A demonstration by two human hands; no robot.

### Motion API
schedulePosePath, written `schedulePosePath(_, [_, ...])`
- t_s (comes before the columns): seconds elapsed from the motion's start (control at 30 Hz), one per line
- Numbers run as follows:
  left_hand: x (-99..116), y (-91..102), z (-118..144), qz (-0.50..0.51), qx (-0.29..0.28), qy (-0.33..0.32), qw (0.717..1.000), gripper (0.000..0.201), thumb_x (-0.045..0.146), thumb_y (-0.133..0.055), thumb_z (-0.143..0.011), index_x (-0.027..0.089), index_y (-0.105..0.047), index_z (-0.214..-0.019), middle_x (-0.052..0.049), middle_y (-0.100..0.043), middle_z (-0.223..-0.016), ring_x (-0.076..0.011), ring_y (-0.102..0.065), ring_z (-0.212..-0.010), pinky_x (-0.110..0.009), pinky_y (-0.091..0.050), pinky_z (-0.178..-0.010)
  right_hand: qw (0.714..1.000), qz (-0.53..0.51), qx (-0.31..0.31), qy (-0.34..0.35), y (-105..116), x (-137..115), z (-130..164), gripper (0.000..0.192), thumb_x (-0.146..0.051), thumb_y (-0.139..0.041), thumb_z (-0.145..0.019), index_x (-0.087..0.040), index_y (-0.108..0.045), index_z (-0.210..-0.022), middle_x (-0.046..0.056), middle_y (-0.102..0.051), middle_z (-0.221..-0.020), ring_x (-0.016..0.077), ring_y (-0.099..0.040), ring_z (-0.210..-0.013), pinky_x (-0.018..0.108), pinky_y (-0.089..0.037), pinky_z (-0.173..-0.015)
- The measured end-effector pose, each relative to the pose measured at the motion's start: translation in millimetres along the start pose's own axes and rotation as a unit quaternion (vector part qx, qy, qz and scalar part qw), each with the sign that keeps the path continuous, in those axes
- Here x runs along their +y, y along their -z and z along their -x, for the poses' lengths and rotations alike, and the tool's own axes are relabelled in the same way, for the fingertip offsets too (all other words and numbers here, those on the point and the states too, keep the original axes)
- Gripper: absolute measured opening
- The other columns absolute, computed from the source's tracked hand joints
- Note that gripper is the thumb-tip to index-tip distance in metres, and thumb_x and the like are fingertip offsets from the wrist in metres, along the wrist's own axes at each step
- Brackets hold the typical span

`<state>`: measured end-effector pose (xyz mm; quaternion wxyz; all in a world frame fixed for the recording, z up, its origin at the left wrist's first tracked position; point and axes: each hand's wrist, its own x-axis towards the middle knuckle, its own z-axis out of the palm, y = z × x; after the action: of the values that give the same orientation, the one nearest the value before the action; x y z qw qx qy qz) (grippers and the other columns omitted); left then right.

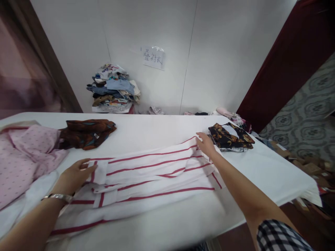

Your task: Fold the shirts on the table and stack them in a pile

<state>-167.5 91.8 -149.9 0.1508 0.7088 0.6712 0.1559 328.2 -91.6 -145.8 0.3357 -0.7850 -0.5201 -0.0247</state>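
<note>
Striped shirt (154,164): my left hand (74,175) pinches its cuff (101,173), my right hand (206,144) grips its opposite end (191,143); apparently straightening, next move wanting even tension.

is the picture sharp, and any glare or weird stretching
Head view: soft overall, with the stripes on the striped shirt still readable; head view: strongest smear along the bottom, below the stripes; head view: small glare at the top of the wall sign; head view: wide-angle look, with the dark red panel leaning steeply.
</note>
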Motion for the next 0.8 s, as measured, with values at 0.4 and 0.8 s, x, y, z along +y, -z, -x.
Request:
schedulePosePath(0.4, [25,-16.6,46,-0.216,-0.076,-0.098,0.969,0.049,0.038,-0.024,-0.088,0.019,-0.05,-0.125,-0.013,-0.044,-0.142,-0.0329,-0.046,-0.124,-0.05,-0.039,-0.095,0.968,0.118,-0.218,0.037,-41,-38,70,0.049,-0.044,-0.034,-0.095,-0.022,-0.044,-0.138,0.011,-0.031,-0.151,0.0268,-0.021,-0.141,0.048,-0.016,-0.111])
schedulePosePath(0.8, [24,-21.0,52,-0.183,-0.036,-0.092,0.978,0.05,0.037,-0.026,-0.088,0.019,-0.051,-0.128,-0.011,-0.047,-0.14,-0.0334,-0.044,-0.125,-0.05,-0.036,-0.098,0.994,-0.027,-0.094,-0.055,-2,-23,79,0.035,-0.037,-0.043,-0.09,-0.024,-0.064,-0.115,0.006,-0.063,-0.121,0.0209,-0.056,-0.113,0.034,-0.04,-0.097])
